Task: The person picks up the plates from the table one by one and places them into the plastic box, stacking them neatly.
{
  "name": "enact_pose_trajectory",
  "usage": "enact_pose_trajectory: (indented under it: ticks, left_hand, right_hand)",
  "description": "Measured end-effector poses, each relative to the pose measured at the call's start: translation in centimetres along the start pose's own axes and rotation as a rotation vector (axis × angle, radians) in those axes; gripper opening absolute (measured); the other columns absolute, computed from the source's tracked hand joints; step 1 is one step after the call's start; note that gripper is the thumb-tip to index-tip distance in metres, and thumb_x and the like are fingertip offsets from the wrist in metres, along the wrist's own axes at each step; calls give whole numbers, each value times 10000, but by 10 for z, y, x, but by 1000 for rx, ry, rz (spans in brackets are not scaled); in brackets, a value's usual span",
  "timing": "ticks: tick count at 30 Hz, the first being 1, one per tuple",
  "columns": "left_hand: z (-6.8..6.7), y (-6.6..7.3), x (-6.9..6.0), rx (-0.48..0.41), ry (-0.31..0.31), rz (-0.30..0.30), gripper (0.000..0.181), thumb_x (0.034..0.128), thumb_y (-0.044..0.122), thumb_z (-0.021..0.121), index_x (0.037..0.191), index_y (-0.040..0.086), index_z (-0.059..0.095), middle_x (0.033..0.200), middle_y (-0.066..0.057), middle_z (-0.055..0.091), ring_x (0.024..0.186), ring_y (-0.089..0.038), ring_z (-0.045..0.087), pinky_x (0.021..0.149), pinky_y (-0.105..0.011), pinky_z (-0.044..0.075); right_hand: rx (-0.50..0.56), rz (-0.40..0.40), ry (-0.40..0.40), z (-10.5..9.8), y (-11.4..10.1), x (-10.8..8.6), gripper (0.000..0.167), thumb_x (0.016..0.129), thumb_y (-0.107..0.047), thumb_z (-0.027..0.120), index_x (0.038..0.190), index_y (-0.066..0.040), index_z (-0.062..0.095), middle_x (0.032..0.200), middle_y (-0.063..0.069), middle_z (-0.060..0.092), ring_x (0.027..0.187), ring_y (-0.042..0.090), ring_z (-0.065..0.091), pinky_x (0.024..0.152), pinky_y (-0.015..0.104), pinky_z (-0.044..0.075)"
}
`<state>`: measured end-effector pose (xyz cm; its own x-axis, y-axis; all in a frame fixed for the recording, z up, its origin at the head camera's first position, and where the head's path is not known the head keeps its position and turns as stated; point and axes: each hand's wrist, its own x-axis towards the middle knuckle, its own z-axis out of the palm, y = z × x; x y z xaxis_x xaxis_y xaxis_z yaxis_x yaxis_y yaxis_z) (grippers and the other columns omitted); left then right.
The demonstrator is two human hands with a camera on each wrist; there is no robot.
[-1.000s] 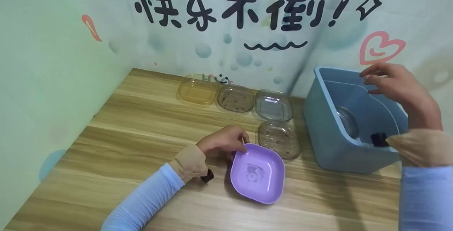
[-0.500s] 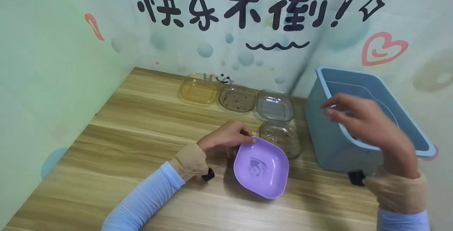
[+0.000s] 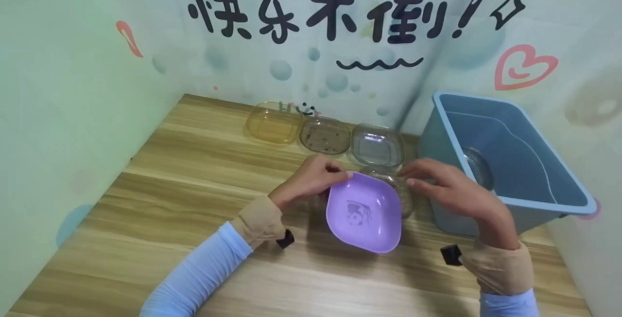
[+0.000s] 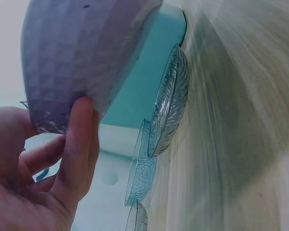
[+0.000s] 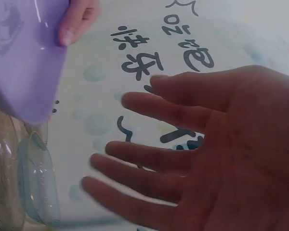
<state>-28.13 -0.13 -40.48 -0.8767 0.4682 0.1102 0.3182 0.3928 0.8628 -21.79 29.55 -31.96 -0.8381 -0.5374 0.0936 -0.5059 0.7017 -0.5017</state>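
Observation:
A purple square dish (image 3: 364,215) with rounded corners and a grey printed picture inside is held tilted above the table. My left hand (image 3: 316,178) pinches its upper-left corner, thumb on the rim; in the left wrist view the fingers (image 4: 79,139) press its faceted underside. My right hand (image 3: 452,188) hovers to the right of the dish, apart from it. In the right wrist view that hand (image 5: 207,149) has its fingers spread and holds nothing. Behind the purple dish lies a clear patterned dish (image 3: 406,193), partly hidden by it.
An amber dish (image 3: 274,125), a brownish spotted dish (image 3: 325,136) and a clear bluish dish (image 3: 378,147) line the back of the wooden table (image 3: 194,185). A blue bin (image 3: 447,200) stands at the right, with a clear dish (image 3: 478,167) inside. A printed cloth hangs behind.
My right hand has moved left and down from above the blue bin to near the purple dish. My left hand has raised the purple dish slightly, shifting it right and toward the back.

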Motion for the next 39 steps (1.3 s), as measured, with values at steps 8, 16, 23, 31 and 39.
enact_pose_trajectory:
  ticks: [8, 16, 23, 31, 39]
  left_hand:
    - [-6, -1, 2, -64, 110, 20, 232, 948, 293, 719, 968, 90, 828, 867, -94, 774, 701, -118, 639, 617, -232, 566]
    - [-7, 0, 2, -103, 176, 13, 249, 946, 304, 732, 992, 78, 824, 913, -84, 780, 810, -130, 634, 712, -217, 538]
    - [-7, -1, 1, -201, 167, -2, 237, 938, 285, 726, 959, 67, 818, 794, -87, 743, 592, -115, 664, 605, -482, 640]
    - [-7, -2, 2, -239, 181, 4, 246, 940, 297, 718, 943, 69, 810, 807, -108, 748, 543, -129, 675, 521, -414, 624]
    - [-7, -2, 2, -229, 196, 22, 232, 945, 282, 712, 954, 72, 812, 830, -122, 757, 548, -135, 683, 494, -362, 612]
  right_hand:
    - [182, 72, -160, 24, 9, 16, 277, 1050, -221, 598, 1289, -92, 655, 1199, 144, 675, 895, 211, 693, 751, 355, 637]
    - [233, 130, -167, 37, 8, 23, 258, 1026, -185, 627, 1271, -107, 647, 1202, 189, 614, 792, 210, 653, 645, 363, 628]
    - [253, 127, -168, 40, 10, 27, 241, 1024, -177, 627, 1256, -117, 657, 1259, 211, 611, 796, 224, 658, 590, 342, 611]
    - [228, 89, -118, 44, 18, 29, 267, 1013, -116, 620, 1278, -128, 650, 1279, 195, 614, 937, 286, 630, 685, 284, 588]
    - [237, 94, -101, 46, 20, 31, 253, 1020, -99, 603, 1264, -125, 662, 1316, 186, 621, 1029, 320, 628, 764, 287, 588]
